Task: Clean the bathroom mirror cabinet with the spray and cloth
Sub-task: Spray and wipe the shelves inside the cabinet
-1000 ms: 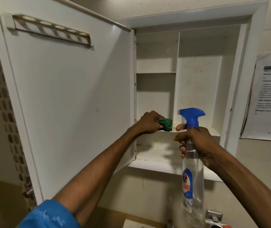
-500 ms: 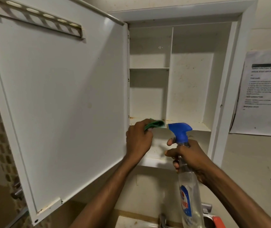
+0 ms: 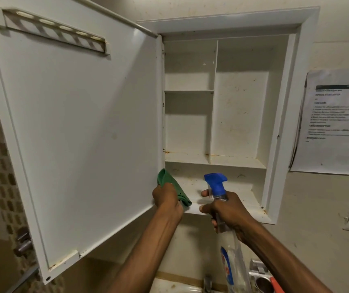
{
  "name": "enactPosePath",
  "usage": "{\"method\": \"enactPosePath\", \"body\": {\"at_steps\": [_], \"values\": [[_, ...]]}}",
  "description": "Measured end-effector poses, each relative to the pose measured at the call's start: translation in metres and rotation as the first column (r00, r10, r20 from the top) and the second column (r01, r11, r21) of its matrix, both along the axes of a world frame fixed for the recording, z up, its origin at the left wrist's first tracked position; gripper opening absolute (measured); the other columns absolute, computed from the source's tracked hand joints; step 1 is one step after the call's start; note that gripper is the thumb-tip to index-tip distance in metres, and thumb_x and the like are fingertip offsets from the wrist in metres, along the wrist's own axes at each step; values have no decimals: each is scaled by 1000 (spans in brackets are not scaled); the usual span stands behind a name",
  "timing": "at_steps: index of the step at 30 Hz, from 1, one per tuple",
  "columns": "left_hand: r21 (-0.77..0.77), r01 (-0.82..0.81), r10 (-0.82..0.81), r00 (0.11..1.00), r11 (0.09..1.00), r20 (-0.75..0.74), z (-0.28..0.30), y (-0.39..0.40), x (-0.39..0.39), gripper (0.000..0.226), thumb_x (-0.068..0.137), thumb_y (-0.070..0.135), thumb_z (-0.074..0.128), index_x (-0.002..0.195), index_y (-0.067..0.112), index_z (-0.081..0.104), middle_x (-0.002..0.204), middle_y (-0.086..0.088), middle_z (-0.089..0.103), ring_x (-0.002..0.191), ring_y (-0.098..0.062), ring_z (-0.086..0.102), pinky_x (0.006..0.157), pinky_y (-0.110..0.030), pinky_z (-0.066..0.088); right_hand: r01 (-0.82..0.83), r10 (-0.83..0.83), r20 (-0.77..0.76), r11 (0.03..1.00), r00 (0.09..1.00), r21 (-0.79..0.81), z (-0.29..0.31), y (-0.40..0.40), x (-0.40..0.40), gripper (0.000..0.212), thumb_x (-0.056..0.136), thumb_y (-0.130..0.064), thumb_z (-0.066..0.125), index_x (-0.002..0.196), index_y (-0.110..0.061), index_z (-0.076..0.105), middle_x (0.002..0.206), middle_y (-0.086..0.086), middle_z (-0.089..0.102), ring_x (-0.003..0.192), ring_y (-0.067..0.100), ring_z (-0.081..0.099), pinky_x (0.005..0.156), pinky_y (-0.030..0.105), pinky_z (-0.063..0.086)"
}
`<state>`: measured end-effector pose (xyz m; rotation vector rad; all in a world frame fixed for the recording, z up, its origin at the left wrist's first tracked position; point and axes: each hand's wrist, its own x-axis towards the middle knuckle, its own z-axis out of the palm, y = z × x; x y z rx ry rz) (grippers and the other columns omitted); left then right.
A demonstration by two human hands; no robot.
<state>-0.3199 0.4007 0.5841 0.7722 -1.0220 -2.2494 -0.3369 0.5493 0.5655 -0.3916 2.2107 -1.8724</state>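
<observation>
Cabinet (image 3: 228,115) shelves sit recessed in the wall, a white boxy frame with a thin upright divider splitting the inside into a narrow left side with a small shelf and a taller right side; the back panels are flat, matte and speckled with brownish spots, and rusty stains gather along the back edge of the middle shelf. Its door (image 3: 78,123) hangs swung wide to the left, a smooth white panel with a faint sheen, and near its top runs a slotted rack (image 3: 53,31) with a row of oval holes. The left hand (image 3: 167,199) clutches a green cloth (image 3: 172,188), soft and folded, bunched in its grip right at the door's lower corner where it meets the bottom shelf (image 3: 241,197). The right hand (image 3: 226,210) wraps around the neck of a spray bottle (image 3: 231,263), clear plastic with a red and blue label and a blue angular trigger head, the forefinger stretched out in front of the trigger; the bottle hangs just in front of the bottom shelf. On the wall to the right a sheet of printed paper (image 3: 336,121) is stuck up, its edges curling slightly, the text too blurred to read. Down below, a metal tap (image 3: 207,282) pokes up at the edge of a pale sink (image 3: 175,289).
</observation>
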Motion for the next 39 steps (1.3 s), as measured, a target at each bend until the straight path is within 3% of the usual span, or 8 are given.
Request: {"method": "enactPosePath", "body": {"at_steps": [5, 9, 12, 15, 19, 27, 29, 39], "values": [[28, -118, 118, 993, 993, -16, 1, 15, -16, 27, 84, -5, 39, 67, 11, 52, 66, -5, 50, 59, -20, 46, 50, -27, 38, 30, -33, 54, 998, 998, 48, 0, -23, -13, 17, 68, 5, 68, 79, -7, 62, 54, 7, 57, 44, 21, 53, 50, 31, 51], [88, -143, 151, 984, 986, -97, 6, 20, -28, 26, 81, -7, 39, 83, 3, 63, 73, -10, 59, 58, -22, 54, 48, -23, 45, 89, -90, 27, 995, 996, 45, -4, -39, -21, 8, 76, 1, 64, 80, -4, 60, 53, 6, 57, 41, 19, 53, 48, 30, 50], [-187, -228, 218, 973, 955, -73, 4, 23, -37, 29, 87, -3, 44, 108, 0, 64, 102, -16, 67, 93, -32, 63, 73, -29, 53, 111, -111, -3, 993, 994, 32, -6, -44, -24, 7, 86, -6, 60, 92, -2, 61, 59, 8, 57, 43, 19, 54, 51, 31, 50], [-488, -266, 269, 961, 832, -66, -6, 21, -44, 31, 84, -7, 45, 106, 4, 65, 102, -9, 67, 95, -24, 59, 85, -29, 44, 146, -146, -5, 987, 989, 64, -8, -43, -25, 9, 81, -3, 65, 89, -1, 61, 69, 15, 62, 49, 22, 56, 52, 31, 51], [-663, -274, 329, 943, 696, -44, -15, 24, -56, 31, 79, -12, 42, 101, 0, 61, 102, -15, 66, 96, -31, 59, 89, -40, 47, 203, -203, -22, 979, 979, 8, -9, -36, -28, 11, 78, -2, 67, 88, -4, 62, 71, 17, 65, 51, 24, 58, 61, 39, 55], [-737, -197, 238, 970, 647, -51, -25, 24, -77, 41, 76, -8, 47, 116, 3, 54, 117, -15, 58, 109, -33, 53, 92, -42, 45, 213, -199, 101, 965, 975, -153, -12, -23, -28, 11, 79, 0, 65, 90, -2, 66, 54, 6, 63, 44, 21, 55, 57, 35, 52], [-756, -171, 227, 973, 632, -31, -28, 24, -82, 44, 75, -8, 50, 118, 4, 53, 120, -14, 57, 111, -32, 52, 90, -37, 42, 152, -124, 138, 964, 983, -217, -12, -19, -26, 27, 75, 7, 66, 99, -6, 64, 50, 4, 58, 43, 20, 53, 52, 33, 51], [-767, -110, 247, 967, 632, 65, -28, 52, -111, 23, 82, 4, 57, 104, 4, 55, 107, -14, 60, 100, -31, 57, 85, -37, 45, 127, -103, 101, 951, 990, -280, -16, 6, -30, 32, 77, 8, 65, 104, -8, 62, 53, 6, 56, 44, 19, 53, 49, 31, 51]]}}
